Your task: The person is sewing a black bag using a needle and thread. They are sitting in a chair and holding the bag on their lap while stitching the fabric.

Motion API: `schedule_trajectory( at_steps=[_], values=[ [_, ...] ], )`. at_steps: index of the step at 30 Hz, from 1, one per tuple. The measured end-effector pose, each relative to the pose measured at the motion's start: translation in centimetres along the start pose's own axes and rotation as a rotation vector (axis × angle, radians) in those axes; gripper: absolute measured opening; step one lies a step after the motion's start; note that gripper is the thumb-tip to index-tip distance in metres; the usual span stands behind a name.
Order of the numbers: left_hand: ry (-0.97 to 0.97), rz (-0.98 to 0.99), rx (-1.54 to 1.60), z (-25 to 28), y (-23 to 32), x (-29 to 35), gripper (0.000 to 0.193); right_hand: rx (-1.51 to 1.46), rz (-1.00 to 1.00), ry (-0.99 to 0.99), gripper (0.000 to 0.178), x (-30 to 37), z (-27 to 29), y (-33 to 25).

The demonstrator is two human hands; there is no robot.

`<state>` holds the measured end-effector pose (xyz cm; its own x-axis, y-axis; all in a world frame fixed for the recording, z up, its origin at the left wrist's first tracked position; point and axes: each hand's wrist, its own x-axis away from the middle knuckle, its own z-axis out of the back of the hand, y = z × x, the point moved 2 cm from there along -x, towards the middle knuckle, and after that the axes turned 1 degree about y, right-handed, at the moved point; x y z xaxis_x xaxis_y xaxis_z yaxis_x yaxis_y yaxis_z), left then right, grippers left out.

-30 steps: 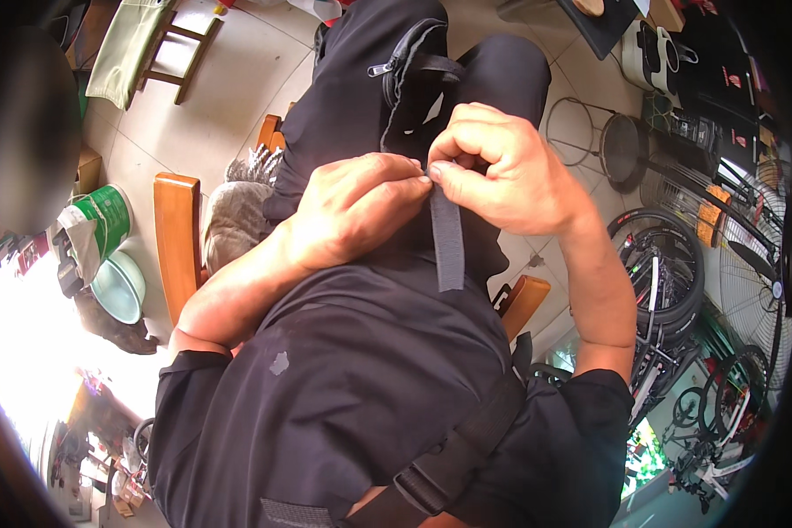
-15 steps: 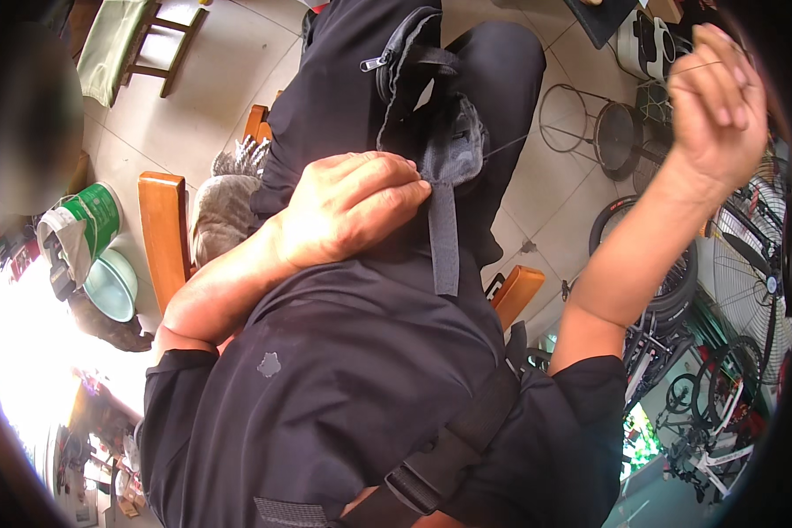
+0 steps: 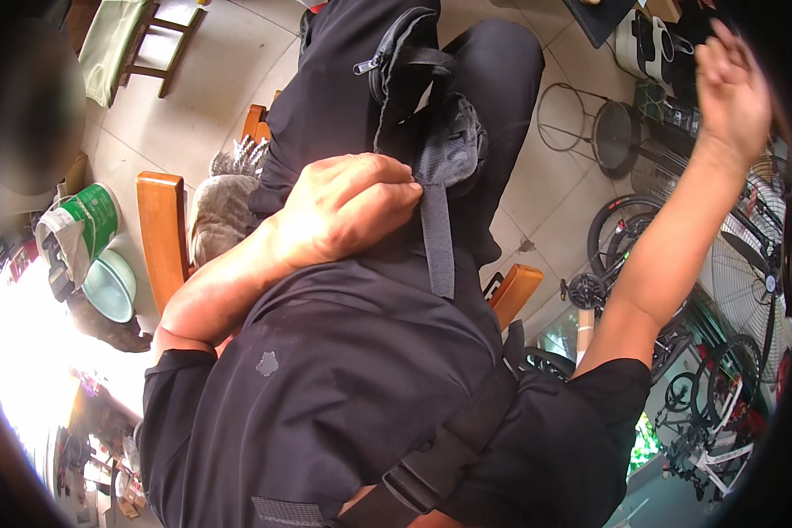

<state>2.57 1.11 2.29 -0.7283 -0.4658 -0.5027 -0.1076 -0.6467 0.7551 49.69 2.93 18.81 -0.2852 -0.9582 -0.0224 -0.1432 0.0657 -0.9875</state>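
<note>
A small black zippered bag (image 3: 449, 145) lies across my lap, with its metal zipper pull on the left of the open edge. A grey webbing strap (image 3: 437, 242) hangs from it toward my belly. My left hand (image 3: 352, 207) is closed on the bag's edge, thumb and fingertips pinched where the strap joins. My right hand (image 3: 730, 92) is raised far out at the upper right, fingers bent together and slightly blurred. A thin dark thread runs between the bag and this hand in the earlier picture; it is hard to make out now.
Wooden chair arms (image 3: 161, 233) flank me, a grey cloth (image 3: 216, 220) by the left one. Left on the floor are a green-and-white bucket (image 3: 97, 211) and a pale basin (image 3: 112, 286). Right stand a wire-guarded fan (image 3: 735, 282), bicycle wheels (image 3: 620, 233) and a round-framed stand (image 3: 614, 141).
My right hand has moved farther up and to the right, away from the bag, and its arm has stretched out. The left hand has shifted slightly left with the bag and strap.
</note>
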Motion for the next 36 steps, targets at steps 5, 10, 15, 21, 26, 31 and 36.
schedule_trajectory(
  at_steps=[5,10,15,21,26,31,36],
  values=[
    [0.005,0.006,0.051,0.0,-0.3,-0.2,0.035,0.652,-0.137,-0.301,0.020,7.0,-12.3,7.1],
    [0.030,0.029,0.028,-0.2,-0.1,0.2,0.039,0.826,-0.070,-0.770,0.015,9.1,-18.1,10.1],
    [0.041,0.033,0.011,-0.3,0.0,0.1,0.046,0.821,-0.218,-0.831,0.015,10.1,-18.5,10.5],
    [0.027,0.031,0.018,-0.2,-0.1,0.1,0.037,0.785,-0.220,-0.862,0.013,10.5,-19.0,10.6],
    [0.019,0.015,-0.022,0.1,0.2,0.0,0.043,0.786,-0.216,-0.877,0.013,10.5,-19.2,10.9],
    [0.007,0.010,-0.022,0.1,0.1,0.1,0.044,0.765,-0.211,-0.881,0.013,10.6,-19.0,11.2],
    [0.002,-0.004,-0.042,0.1,0.0,-0.1,0.043,0.763,-0.209,-0.895,0.012,10.6,-19.1,11.4]
  ],
)
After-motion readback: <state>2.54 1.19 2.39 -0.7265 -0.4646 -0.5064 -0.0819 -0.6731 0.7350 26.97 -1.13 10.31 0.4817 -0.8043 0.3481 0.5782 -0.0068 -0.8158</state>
